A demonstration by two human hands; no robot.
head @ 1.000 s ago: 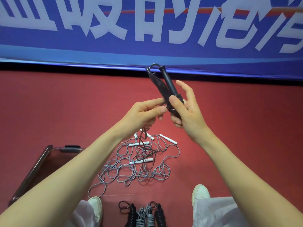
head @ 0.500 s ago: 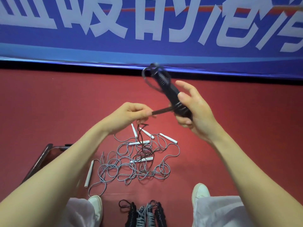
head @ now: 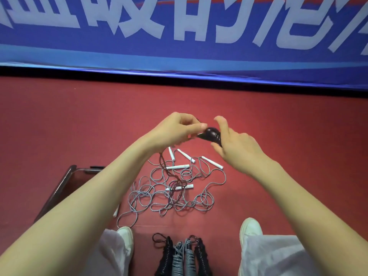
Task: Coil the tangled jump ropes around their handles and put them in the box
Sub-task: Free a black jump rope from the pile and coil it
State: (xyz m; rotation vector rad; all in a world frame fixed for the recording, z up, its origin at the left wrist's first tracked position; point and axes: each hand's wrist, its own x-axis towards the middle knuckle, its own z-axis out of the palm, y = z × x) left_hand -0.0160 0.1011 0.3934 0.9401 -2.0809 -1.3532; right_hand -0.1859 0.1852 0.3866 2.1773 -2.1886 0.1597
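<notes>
Both hands meet above the red floor (head: 288, 140), working one black jump rope.

The right hand (head: 237, 144) wraps round the paired black handles (head: 211, 134), smooth and glossy, blurred, seen nearly end-on with the rounded butt turned toward the person. Touching them, the left hand (head: 175, 130) pinches the thin dark rope (head: 171, 173), which drops into the loose grey rope tangle (head: 199, 204) with slim white handles (head: 212, 162) mid-floor. The clear, dark-rimmed box (head: 59, 186) sits toward the floor's left edge.

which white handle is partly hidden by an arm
The lone white handle at lower left; the left forearm covers its upper end, the others lie clear of both arms.
</notes>
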